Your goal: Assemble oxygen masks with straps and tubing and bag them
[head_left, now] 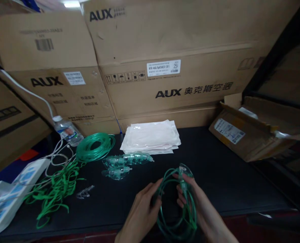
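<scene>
Both hands sit low at the near edge of the black table [228, 175], gripping 1 coil of green tubing [176, 206] between them. The left hand [142, 211] is curled narrow, thumb and fingers pinching the coil's left side; the right hand [203, 209] is closed on the right side, fingertips up by a clear mask piece [184, 170] that tops the coil (attached or just resting, cannot tell). Just beyond the left hand lie 2 clear masks [124, 163], well apart from the fingers. Farther out past those sits a stack of white pouches [151, 136]. Off to the left of the left hand: another wound green tubing coil [95, 146], loose green straps [55, 190], a small clear clip [85, 192], white cables, a plastic bottle [67, 131] and a white power strip [11, 195]. Far right of the right hand, an open cardboard box [253, 135]. AUX cartons [177, 50] stand behind everything.
</scene>
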The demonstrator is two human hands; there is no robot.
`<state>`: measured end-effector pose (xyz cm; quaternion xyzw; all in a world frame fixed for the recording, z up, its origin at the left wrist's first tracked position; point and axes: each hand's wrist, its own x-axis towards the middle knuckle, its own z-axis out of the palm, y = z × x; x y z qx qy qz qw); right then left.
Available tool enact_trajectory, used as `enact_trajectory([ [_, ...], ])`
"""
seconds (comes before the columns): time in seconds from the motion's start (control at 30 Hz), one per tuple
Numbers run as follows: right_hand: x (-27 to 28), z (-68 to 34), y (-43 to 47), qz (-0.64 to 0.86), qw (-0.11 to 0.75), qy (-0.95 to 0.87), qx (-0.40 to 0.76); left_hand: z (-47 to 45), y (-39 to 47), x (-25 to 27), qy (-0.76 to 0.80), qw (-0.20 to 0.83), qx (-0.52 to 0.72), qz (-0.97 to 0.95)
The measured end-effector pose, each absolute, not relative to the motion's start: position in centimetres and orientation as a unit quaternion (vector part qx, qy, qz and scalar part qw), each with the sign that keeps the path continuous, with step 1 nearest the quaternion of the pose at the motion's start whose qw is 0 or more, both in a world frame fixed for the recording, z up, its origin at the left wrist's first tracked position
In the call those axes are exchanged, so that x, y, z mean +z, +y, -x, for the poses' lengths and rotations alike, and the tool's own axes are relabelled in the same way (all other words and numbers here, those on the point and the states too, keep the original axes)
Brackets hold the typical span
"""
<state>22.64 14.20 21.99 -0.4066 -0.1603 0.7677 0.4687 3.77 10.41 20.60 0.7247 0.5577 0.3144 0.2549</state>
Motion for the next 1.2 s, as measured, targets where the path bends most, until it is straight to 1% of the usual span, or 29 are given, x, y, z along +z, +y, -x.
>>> enact_trajectory([
  [0.13,20.7,-22.1,15.6,0.438,0.515,-0.185,0.714,-4.7,11.6,19.5,0.564,0.258,0.323,-0.715],
  [0.2,20.3,-21.7,16.2,0.435,0.534,-0.173,0.704,-5.2,12.2,18.9,0.57,0.234,0.33,-0.715],
  [0.27,20.1,-21.3,16.6,0.405,0.53,-0.146,0.731,-5.5,12.5,18.5,0.567,0.213,0.332,-0.724],
  [0.37,20.2,-20.9,16.7,0.379,0.502,-0.131,0.766,-5.5,12.8,18.5,0.549,0.217,0.338,-0.733],
  [0.57,19.6,-20.8,17.2,0.41,0.526,-0.105,0.737,-5.8,13.0,18.4,0.532,0.229,0.373,-0.725],
  [0.67,19.1,-21.1,17.9,0.393,0.533,-0.088,0.744,-5.9,13.0,18.4,0.521,0.249,0.392,-0.716],
  [0.8,19.0,-22.2,18.4,0.345,0.555,-0.064,0.755,-3.8,13.7,20.9,0.563,0.235,0.411,-0.677],
  [0.9,19.2,-22.7,18.2,0.324,0.553,-0.067,0.765,-0.1,15.6,24.9,0.654,0.151,0.388,-0.632],
  [0.97,19.4,-22.8,18.0,0.311,0.547,-0.074,0.774,2.5,17.8,27.5,0.719,0.083,0.332,-0.605],
  [1.0,19.4,-22.7,17.9,0.304,0.546,-0.078,0.777,3.7,19.1,28.5,0.736,0.066,0.316,-0.595],
  [1.1,19.5,-22.4,17.7,0.294,0.548,-0.084,0.779,6.4,23.2,29.9,0.764,0.054,0.271,-0.584],
  [1.2,19.4,-22.2,17.8,0.293,0.545,-0.082,0.782,7.8,26.8,29.4,0.782,0.074,0.211,-0.581],
])
